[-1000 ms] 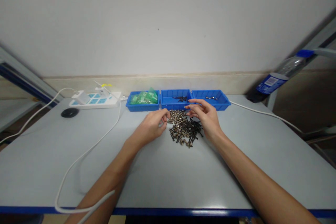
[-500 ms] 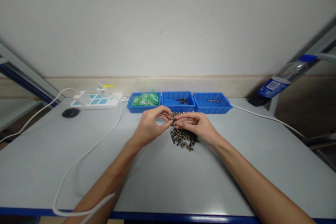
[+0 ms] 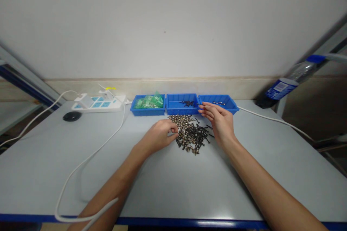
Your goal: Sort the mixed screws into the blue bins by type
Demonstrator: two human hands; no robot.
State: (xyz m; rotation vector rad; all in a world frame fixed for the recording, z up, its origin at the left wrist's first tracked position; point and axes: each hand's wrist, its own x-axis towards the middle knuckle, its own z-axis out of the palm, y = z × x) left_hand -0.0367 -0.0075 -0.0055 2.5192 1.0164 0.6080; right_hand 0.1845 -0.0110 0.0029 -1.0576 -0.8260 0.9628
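A pile of mixed black and brass-coloured screws lies on the grey table in front of three blue trays. My left hand rests at the pile's left edge, its fingers curled in a pinch; what they hold is hidden. Off the pile's right side, my right hand has its fingers stretched out towards the left, tips by the front rims of the middle tray and the right tray. The middle tray holds a few black screws, the right one a few silver ones.
The left tray holds green bags. A white power strip and a black disc sit at the back left. White cables cross the table. A plastic bottle leans at the back right.
Both hands met in a pinch over the pile half a second ago. Now my right hand has moved up and right to the trays, and my left has dropped to the pile's left edge.
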